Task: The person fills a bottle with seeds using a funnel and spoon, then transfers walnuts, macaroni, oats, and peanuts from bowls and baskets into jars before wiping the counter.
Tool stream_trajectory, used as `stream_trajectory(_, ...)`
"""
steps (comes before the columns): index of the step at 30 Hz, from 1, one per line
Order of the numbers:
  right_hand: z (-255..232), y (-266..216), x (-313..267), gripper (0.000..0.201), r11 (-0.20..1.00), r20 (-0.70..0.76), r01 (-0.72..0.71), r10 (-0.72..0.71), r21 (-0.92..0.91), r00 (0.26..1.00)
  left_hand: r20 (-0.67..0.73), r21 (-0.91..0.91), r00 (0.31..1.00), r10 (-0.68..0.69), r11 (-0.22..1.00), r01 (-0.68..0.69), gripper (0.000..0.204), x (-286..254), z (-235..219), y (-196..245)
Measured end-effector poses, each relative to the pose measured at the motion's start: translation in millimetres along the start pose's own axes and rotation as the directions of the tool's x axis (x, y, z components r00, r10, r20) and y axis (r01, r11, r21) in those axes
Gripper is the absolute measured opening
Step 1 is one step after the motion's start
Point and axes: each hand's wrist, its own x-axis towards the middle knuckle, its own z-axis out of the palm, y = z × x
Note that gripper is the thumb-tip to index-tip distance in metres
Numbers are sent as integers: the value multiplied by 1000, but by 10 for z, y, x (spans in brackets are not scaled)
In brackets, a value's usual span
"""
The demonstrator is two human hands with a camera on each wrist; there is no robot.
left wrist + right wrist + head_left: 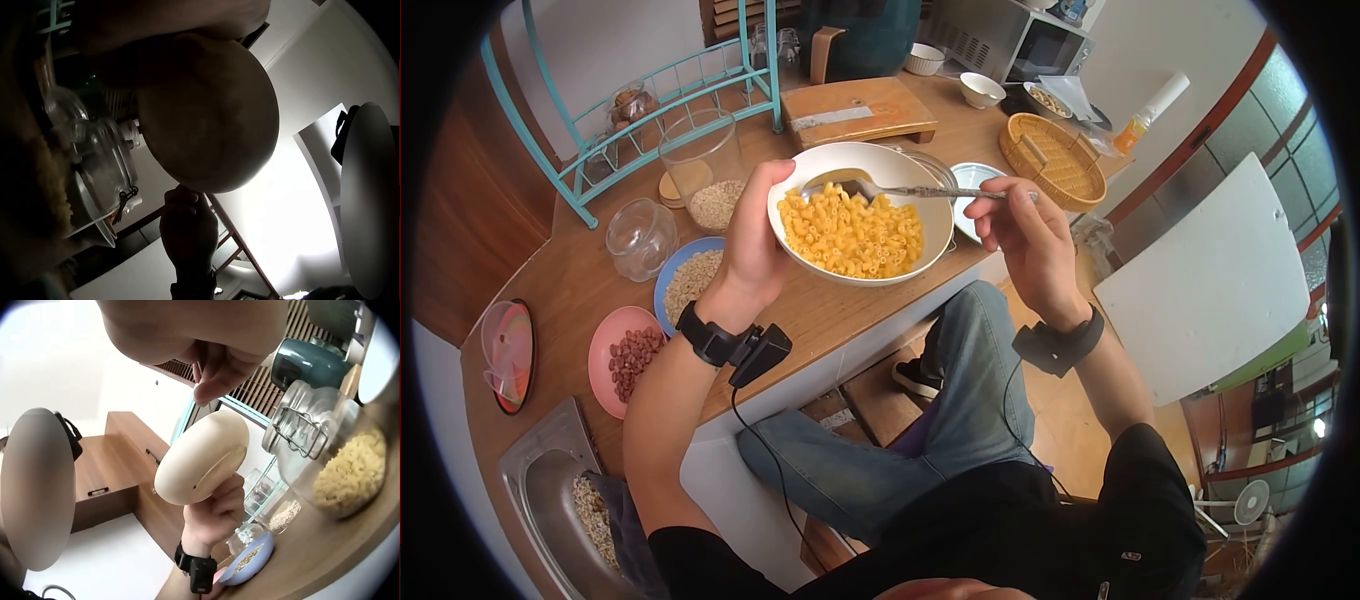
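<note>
A white bowl [938, 215] of yellow elbow macaroni [850, 232] is held up over the counter's front edge, tipped toward the head camera. My left hand [752, 240] grips it at the left side, thumb at the rim and fingers underneath. My right hand [1035, 240] pinches the handle of a metal spoon [920, 190], whose head lies inside the bowl at the macaroni's upper left. The bowl's pale outside [200, 453] faces the right wrist view. Behind it stands a clip-top glass jar [350, 472] with more macaroni, mostly hidden by the bowl in the head view.
On the left counter are a blue bowl of oats [665, 285], a pink plate [605, 385] of reddish nuts, a glass jar of oats [715, 200] and a sink [550, 480]. A turquoise rack [590, 185], wooden stand [870, 100] and wicker basket [1060, 170] stand behind.
</note>
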Motion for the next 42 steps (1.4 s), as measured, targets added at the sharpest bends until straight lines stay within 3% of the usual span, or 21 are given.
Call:
stream_trajectory(8,-39,-29,-85,30,970,-9,-206,209,127,978,-92,45,996,-6,999,10,47,34,-36,-50)
stream_trajectory(11,-17,-91,-55,29,947,-65,-296,305,123,950,-64,77,996,-69,994,74,48,45,-81,-62)
stream_trajectory(17,-27,-182,65,28,946,-136,-288,308,149,942,-76,115,994,-76,990,85,47,19,-5,-33)
stream_trajectory(24,-260,-318,214,28,980,-235,-140,170,139,957,-126,80,990,56,996,-46,48,33,5,12)
stream_trajectory(31,-469,-386,258,30,983,-269,51,-99,-179,958,-191,114,969,157,984,-137,48,53,-54,33)
stream_trajectory(34,-334,-369,143,32,828,-111,120,-214,-547,970,-211,126,965,154,984,-130,48,45,-46,36)
stream_trajectory(35,-307,-366,115,33,792,-70,198,-289,-578,955,-221,133,964,150,984,-122,48,40,-43,35)
stream_trajectory(37,-269,-367,60,34,698,17,344,-430,-628,903,-206,120,968,142,986,-119,48,44,-53,27)
stream_trajectory(38,-247,-365,40,33,715,9,379,-463,-587,886,-197,114,970,139,986,-118,48,49,-55,25)
stream_trajectory(42,-132,-384,18,31,744,160,440,-420,-502,893,-164,78,979,121,991,-110,47,38,-32,16)
